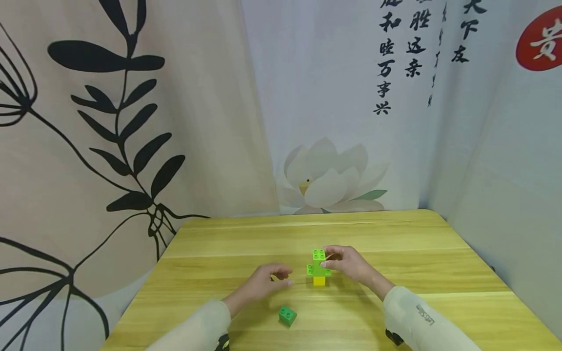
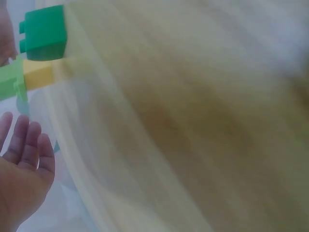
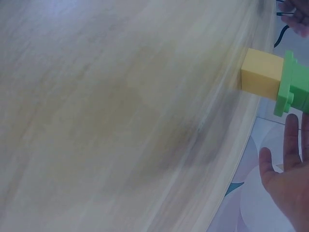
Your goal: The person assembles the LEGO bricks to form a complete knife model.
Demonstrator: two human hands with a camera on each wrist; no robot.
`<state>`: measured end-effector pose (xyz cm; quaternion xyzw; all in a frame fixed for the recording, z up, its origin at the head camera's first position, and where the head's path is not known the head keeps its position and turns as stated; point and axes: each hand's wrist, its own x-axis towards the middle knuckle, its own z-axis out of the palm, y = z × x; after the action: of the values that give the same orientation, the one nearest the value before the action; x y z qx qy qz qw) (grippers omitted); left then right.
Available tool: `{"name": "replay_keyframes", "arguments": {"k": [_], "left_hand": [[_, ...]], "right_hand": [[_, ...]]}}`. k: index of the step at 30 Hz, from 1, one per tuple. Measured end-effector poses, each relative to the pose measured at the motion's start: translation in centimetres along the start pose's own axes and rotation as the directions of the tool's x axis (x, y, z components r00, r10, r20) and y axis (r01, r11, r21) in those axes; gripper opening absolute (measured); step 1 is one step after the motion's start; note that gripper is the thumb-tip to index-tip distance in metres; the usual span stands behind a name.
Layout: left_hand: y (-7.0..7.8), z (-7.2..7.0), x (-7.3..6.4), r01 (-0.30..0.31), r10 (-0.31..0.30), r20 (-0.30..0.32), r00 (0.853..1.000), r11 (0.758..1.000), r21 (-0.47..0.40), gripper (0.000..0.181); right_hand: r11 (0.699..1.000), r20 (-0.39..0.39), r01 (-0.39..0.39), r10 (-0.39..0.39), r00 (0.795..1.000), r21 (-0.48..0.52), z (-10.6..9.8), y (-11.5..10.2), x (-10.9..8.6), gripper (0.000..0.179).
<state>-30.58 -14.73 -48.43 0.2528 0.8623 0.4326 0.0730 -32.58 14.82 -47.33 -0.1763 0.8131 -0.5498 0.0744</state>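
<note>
A small tower of toy building blocks stands on the table: a yellow block (image 1: 319,281) at the base, a wider light-green piece jutting out on both sides, and light-green blocks (image 1: 318,255) with studs on top. My right hand (image 1: 351,264) grips the upper part from the right, thumb across its front. To the left of the tower, my left hand (image 1: 265,281) holds nothing, its fingers loosely bent and apart from the blocks. A darker green block (image 1: 287,316) lies alone, nearer to me. In the right wrist view the yellow block (image 3: 262,73) sits under the green piece (image 3: 286,83).
The wooden table (image 1: 210,292) has its far edge against a printed curtain (image 1: 210,122) with leaf and flower patterns. Another pale curtain (image 1: 496,170) runs along the right side.
</note>
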Motion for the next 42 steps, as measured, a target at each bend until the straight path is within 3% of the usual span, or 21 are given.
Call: {"name": "replay_keyframes", "arguments": {"k": [5,13,23,32,42], "left_hand": [[-0.5,-0.1,-1.0,0.027,-0.026,0.03,0.999,0.999,-0.022,0.043],[-1.2,-0.3,-2.4,0.06,-0.051,0.127,0.991,0.996,-0.072,0.047],[-1.6,-0.4,-3.4,0.016,-0.013,0.222,0.975,1.0,-0.011,0.053],[-1.5,-0.1,-3.0,0.048,-0.044,0.214,0.976,0.999,-0.014,0.05],[-1.9,0.3,-2.5,0.016,-0.015,0.143,0.99,1.0,-0.005,0.042]], "right_hand": [[1.0,0.001,-0.004,0.004,1.0,-0.004,0.0,0.1,0.1,0.04],[1.0,-0.002,-0.003,0.003,1.0,0.003,0.0,0.1,0.1,0.041],[1.0,-0.015,-0.007,0.007,1.0,-0.011,0.2,0.1,0.0,0.041],[1.0,-0.015,-0.026,0.026,1.0,-0.003,0.1,-0.1,0.0,0.043],[1.0,-0.02,-0.029,0.029,0.999,0.007,0.1,-0.2,0.0,0.042]]}}
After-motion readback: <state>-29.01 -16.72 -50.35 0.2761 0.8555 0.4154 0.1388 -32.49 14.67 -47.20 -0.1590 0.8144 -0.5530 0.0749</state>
